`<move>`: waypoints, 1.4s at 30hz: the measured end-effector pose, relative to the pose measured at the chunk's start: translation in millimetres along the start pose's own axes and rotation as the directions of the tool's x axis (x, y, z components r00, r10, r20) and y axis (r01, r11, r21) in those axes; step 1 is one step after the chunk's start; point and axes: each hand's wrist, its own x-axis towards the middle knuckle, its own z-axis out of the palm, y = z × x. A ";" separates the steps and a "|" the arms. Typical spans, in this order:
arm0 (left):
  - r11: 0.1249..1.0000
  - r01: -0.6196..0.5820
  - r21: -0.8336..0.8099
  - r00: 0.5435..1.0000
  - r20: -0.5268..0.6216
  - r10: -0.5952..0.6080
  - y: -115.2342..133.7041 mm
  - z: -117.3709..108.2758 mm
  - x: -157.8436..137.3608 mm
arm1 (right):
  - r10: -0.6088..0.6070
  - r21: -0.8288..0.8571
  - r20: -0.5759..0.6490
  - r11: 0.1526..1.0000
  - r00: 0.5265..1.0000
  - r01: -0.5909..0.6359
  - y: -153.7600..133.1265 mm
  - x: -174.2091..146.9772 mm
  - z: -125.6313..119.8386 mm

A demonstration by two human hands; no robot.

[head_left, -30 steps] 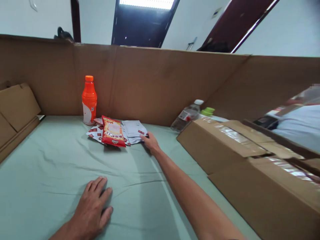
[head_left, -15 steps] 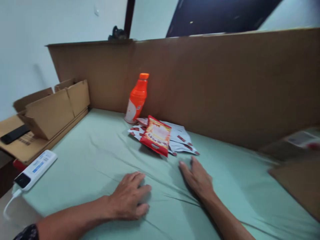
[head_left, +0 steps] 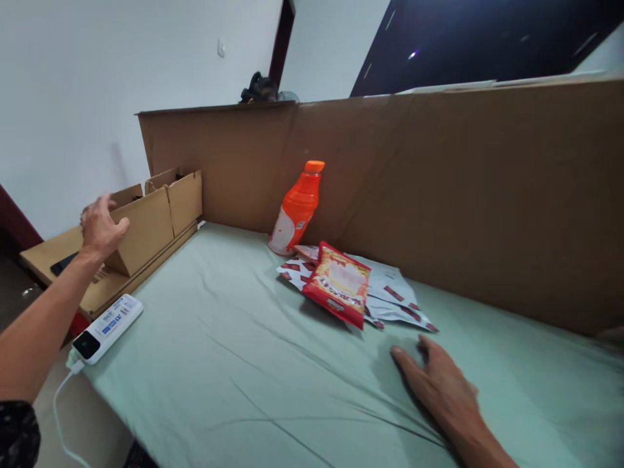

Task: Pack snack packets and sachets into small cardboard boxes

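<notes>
My left hand (head_left: 101, 226) is raised at the near end of an open-topped cardboard box (head_left: 151, 221). Its thumb and fingers are apart with nothing between them; I cannot tell whether they touch the cardboard. On the green cloth (head_left: 234, 364), my right hand (head_left: 446, 383) rests with thumb and forefinger spread, holding nothing. Just beyond it lies a red and yellow snack packet (head_left: 340, 283) on top of white packets with red-brown patches (head_left: 390, 292). Behind these an orange bottle (head_left: 298, 208) with an orange cap leans to the right.
A white power bank (head_left: 114, 325) with a cable lies at the cloth's left edge. A black phone-like object (head_left: 62, 263) sits on the cardboard beside the box. A tall cardboard panel (head_left: 439, 195) stands along the back.
My left hand has moved from the cloth up and left to the cardboard box. My right hand stays on the cloth near the packets. The view has turned left.
</notes>
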 end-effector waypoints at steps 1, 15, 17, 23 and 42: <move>1.000 0.018 -0.003 0.999 0.041 -0.018 -3.6 -1.6 2.0 | 0.021 0.015 0.009 1.000 1.000 -0.021 -1.9 -0.2 -0.8; 0.635 -0.385 -0.670 0.725 0.206 0.657 101.5 -23.8 -167.6 | 0.101 0.455 0.077 0.882 0.992 -0.125 -34.6 -6.1 -34.1; 0.442 -0.434 -0.785 0.633 0.083 0.769 122.0 -20.7 -191.6 | 0.055 0.559 0.105 0.822 0.993 -0.105 -40.0 -17.4 -49.6; 0.278 -0.428 -0.860 0.475 0.048 0.879 138.1 -26.2 -211.7 | -0.154 0.782 0.239 0.615 0.959 -0.096 -60.8 -83.6 -98.6; 0.286 -0.626 -0.725 0.194 0.210 0.958 150.5 -38.4 -177.8 | -0.832 0.070 0.307 0.504 0.463 0.861 -181.2 -110.5 -234.3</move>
